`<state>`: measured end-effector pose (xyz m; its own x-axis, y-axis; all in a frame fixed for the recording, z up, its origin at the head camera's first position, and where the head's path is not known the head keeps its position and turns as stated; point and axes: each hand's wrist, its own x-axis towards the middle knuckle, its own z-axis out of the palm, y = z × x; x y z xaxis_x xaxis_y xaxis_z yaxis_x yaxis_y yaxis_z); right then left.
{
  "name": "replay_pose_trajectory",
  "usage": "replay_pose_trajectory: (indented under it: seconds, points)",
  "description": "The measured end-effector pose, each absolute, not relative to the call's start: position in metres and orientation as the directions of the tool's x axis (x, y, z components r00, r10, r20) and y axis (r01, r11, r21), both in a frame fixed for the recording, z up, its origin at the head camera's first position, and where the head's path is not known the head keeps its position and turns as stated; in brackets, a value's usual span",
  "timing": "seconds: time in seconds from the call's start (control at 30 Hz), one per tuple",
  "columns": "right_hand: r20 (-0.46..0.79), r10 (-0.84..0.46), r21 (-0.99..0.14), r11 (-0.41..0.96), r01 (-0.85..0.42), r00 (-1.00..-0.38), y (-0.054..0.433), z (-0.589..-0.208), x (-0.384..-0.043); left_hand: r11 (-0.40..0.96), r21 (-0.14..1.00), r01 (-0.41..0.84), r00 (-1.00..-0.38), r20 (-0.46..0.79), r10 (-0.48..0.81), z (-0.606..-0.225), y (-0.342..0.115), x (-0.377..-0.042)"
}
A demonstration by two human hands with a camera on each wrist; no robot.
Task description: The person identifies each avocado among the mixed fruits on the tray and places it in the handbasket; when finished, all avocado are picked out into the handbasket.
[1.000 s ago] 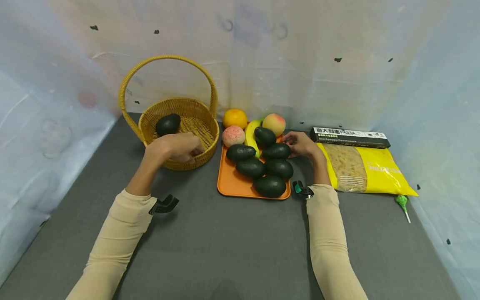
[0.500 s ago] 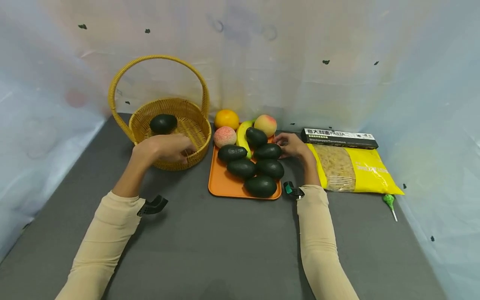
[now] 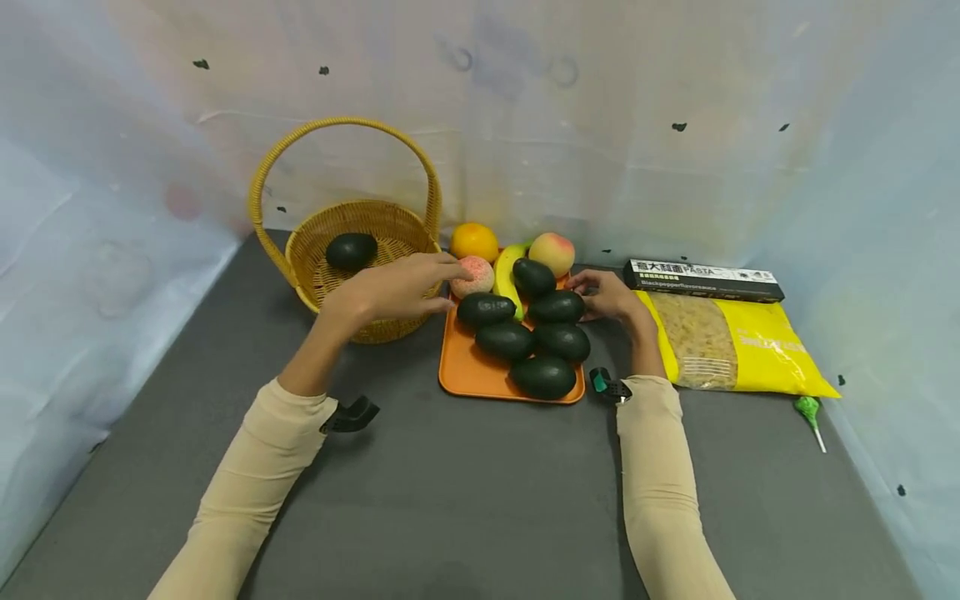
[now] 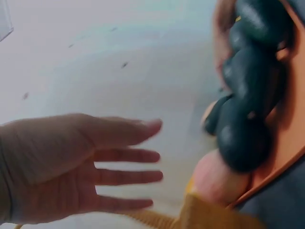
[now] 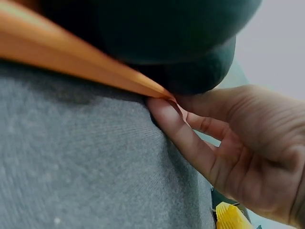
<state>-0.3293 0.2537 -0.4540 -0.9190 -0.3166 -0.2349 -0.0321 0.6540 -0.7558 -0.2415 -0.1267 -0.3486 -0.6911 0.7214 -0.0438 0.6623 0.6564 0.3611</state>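
Observation:
My left hand (image 3: 401,287) hovers over the right rim of the wicker basket (image 3: 382,331), its fingers stretched toward the pink peach (image 3: 472,277). Nothing is held in it, and the fingers are spread apart in the left wrist view. Inside the basket lies one dark green avocado (image 3: 351,251). With thumb and finger, my right hand (image 3: 606,296) pinches the right rim of the orange tray (image 5: 102,67). Several avocados (image 3: 543,377) lie on that tray, along with a banana (image 3: 506,283) and a yellow-red peach (image 3: 552,253). An orange (image 3: 474,241) sits at its back left corner.
On the right lie a yellow bag of pasta (image 3: 738,346) and a black-and-white pasta box (image 3: 703,281) behind it. A green lollipop (image 3: 807,408) is near the bag's front corner. Pale sheeting (image 3: 525,150) hangs behind the grey table (image 3: 450,475).
My left hand has risen out of the basket and moved right toward the tray, its fingers straightening. The right hand stays at the tray's rim. The head view has shifted slightly.

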Motion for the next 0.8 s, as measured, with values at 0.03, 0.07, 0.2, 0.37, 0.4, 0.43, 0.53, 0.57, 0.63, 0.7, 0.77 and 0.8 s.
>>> replay_pose_trajectory:
  seconds: [0.03,0.07,0.2,0.37,0.4,0.43,0.53,0.57,0.63,0.7,0.77,0.8]
  points:
    - [-0.229,-0.316,-0.757,0.653,-0.036,-0.921,0.256,-0.455,-0.33,0.628,0.366,0.687,-0.667,-0.026,0.744,-0.35,-0.119,-0.244]
    - [-0.227,-0.316,-0.756,0.653,-0.038,-0.921,0.257,-0.455,-0.33,0.601,0.369,0.709,-0.643,-0.011,0.766,-0.352,-0.112,-0.246]
    - [-0.225,-0.314,-0.759,0.65,-0.036,-0.923,0.257,-0.456,-0.331,0.567,0.358,0.742,-0.606,-0.005,0.796,-0.354,-0.093,-0.253]
    - [-0.221,-0.331,-0.766,0.641,-0.047,-0.917,0.256,-0.455,-0.332,0.637,0.331,0.696,-0.658,-0.062,0.751,-0.356,-0.087,-0.259]
    - [-0.22,-0.335,-0.765,0.643,-0.051,-0.916,0.255,-0.454,-0.332,0.64,0.336,0.692,-0.658,-0.073,0.75,-0.358,-0.087,-0.26]
    - [-0.221,-0.334,-0.764,0.643,-0.05,-0.916,0.255,-0.454,-0.331,0.636,0.342,0.692,-0.653,-0.081,0.753,-0.36,-0.086,-0.261]
    - [-0.221,-0.325,-0.759,0.65,-0.047,-0.92,0.256,-0.454,-0.331,0.613,0.352,0.707,-0.624,-0.096,0.775,-0.367,-0.085,-0.265]
    - [-0.222,-0.324,-0.757,0.652,-0.047,-0.92,0.257,-0.454,-0.331,0.604,0.354,0.714,-0.614,-0.098,0.783,-0.37,-0.085,-0.266]
    - [-0.223,-0.324,-0.755,0.654,-0.047,-0.92,0.258,-0.454,-0.332,0.597,0.353,0.721,-0.603,-0.105,0.791,-0.375,-0.084,-0.268]
    - [-0.221,-0.33,-0.756,0.652,-0.053,-0.918,0.258,-0.454,-0.332,0.602,0.343,0.721,-0.603,-0.116,0.789,-0.38,-0.083,-0.27]
    - [-0.22,-0.332,-0.757,0.651,-0.054,-0.917,0.258,-0.455,-0.332,0.602,0.337,0.723,-0.6,-0.124,0.79,-0.384,-0.082,-0.271]
    - [-0.219,-0.329,-0.759,0.649,-0.052,-0.919,0.258,-0.455,-0.332,0.602,0.334,0.725,-0.599,-0.126,0.791,-0.386,-0.081,-0.271]
